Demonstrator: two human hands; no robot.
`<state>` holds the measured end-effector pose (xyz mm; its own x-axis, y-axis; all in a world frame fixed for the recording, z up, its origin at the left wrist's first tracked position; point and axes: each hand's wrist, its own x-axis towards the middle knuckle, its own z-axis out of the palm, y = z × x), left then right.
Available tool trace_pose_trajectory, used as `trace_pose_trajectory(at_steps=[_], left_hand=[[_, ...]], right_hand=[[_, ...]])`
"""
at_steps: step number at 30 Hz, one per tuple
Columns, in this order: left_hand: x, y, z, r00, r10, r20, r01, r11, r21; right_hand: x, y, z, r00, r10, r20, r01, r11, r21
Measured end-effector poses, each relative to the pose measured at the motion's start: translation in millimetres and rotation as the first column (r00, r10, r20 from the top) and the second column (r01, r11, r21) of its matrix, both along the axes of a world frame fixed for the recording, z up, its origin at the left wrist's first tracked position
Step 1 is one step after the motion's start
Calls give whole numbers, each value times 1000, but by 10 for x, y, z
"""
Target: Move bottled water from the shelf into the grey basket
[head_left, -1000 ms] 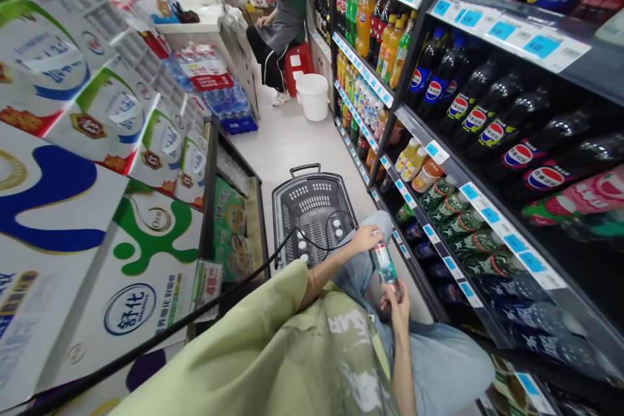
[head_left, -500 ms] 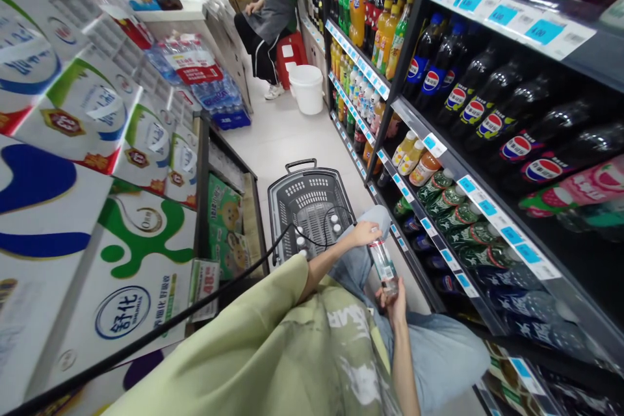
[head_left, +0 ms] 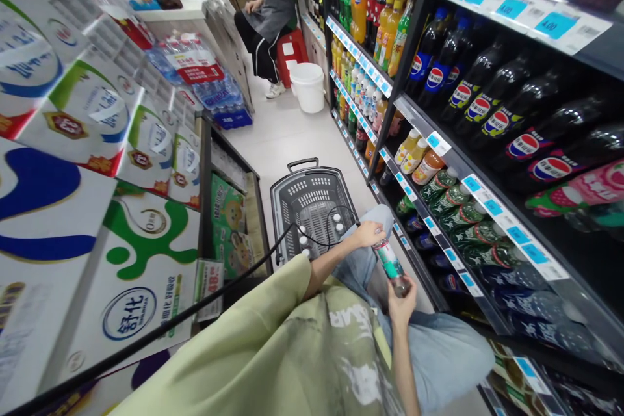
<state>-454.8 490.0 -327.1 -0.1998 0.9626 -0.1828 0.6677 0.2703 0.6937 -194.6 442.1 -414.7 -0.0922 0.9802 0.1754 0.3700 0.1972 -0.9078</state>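
Note:
A clear plastic bottle (head_left: 389,263) with a teal and red label is held at a slant over my knees. At its upper end, my left hand (head_left: 369,234) has its fingers closed around the cap and neck. My right hand (head_left: 402,300) grips the base from below. Just beyond my left forearm stands a grey shopping basket (head_left: 284,190) on the floor. Inside it are several bottles with white caps (head_left: 338,223); their lower parts are partly hidden.
On the right, a shelf rack (head_left: 507,208) carries cola (head_left: 526,145) and other drinks. Milk cartons (head_left: 146,273) are stacked at left. Farther along the aisle are water packs (head_left: 219,94), a white bucket (head_left: 309,88) and a seated person (head_left: 275,6).
The bottle has been turned in my hands, so its teal label side now faces up. Both hands have shifted slightly in view along with it.

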Motion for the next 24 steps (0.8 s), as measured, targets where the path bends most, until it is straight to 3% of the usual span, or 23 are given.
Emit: trace_pose_trajectory(at_steps=[4, 8, 16, 24], left_hand=[[40, -1, -22, 998, -59, 12, 58, 998, 17], [28, 23, -51, 995, -100, 30, 99, 994, 37], [-73, 34, -92, 993, -103, 57, 98, 992, 78], [-86, 14, -29, 988, -119, 93, 116, 992, 44]], right_hand=[[40, -41, 1, 989, -117, 95, 86, 956, 281], [58, -70, 50, 988, -129, 90, 96, 947, 306], [-24, -159, 158, 985, -171, 26, 169, 984, 54], [85, -31, 118, 982, -164, -90, 131, 948, -291]])
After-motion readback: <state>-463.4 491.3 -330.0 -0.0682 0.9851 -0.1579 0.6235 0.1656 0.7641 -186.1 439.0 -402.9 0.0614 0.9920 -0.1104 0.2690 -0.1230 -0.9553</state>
